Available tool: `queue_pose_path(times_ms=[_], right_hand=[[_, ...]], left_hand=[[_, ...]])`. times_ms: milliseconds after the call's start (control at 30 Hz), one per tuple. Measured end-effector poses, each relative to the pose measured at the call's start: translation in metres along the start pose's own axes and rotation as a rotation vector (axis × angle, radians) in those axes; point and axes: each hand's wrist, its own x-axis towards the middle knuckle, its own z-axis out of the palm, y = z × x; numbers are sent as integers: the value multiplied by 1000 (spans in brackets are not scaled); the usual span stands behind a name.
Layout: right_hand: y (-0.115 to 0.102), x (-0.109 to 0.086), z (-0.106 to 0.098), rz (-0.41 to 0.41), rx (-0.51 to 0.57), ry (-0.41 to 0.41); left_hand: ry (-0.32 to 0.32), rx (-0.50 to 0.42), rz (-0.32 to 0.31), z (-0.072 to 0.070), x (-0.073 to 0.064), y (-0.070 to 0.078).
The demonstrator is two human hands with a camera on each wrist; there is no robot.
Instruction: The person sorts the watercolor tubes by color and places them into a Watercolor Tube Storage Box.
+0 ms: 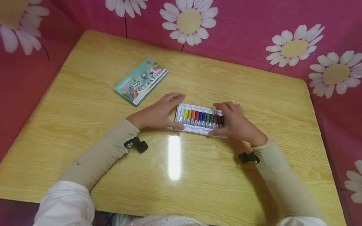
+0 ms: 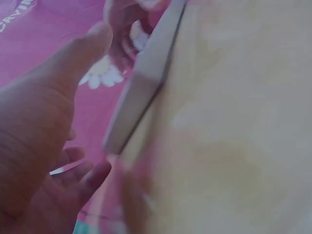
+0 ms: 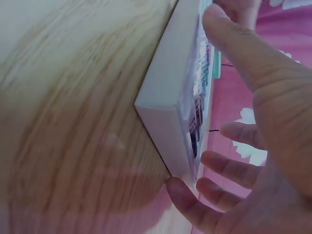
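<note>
A white tray (image 1: 195, 129) lies flat on the table, holding a row of small paint tubes (image 1: 200, 116) in yellow, orange, red, blue, green, brown and black. My left hand (image 1: 158, 113) spans its left end, thumb near the front rim and fingers by the back corner. In the left wrist view that thumb (image 2: 92, 41) stands apart from the tray (image 2: 141, 87). Around the right end is my right hand (image 1: 236, 121), thumb at the front edge. Its spread fingers (image 3: 229, 165) lie beside the tray's corner (image 3: 161, 109) in the right wrist view; contact is hard to tell.
A green illustrated paint box (image 1: 141, 81) lies behind and left of the tray. The wooden table (image 1: 127, 182) shows a bright reflection in front of the tray. Pink daisy-patterned cloth (image 1: 234, 34) hangs around the table's back and sides.
</note>
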Motion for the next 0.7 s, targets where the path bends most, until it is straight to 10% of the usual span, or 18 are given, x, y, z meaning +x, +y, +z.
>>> queue_pose_path(times_ms=[300, 700], right_hand=[[-3, 4, 7, -17, -23, -78], [-4, 5, 7, -23, -97, -92]], left_hand=[[142, 118, -72, -41, -16, -18], [241, 277, -558, -71, -19, -44]])
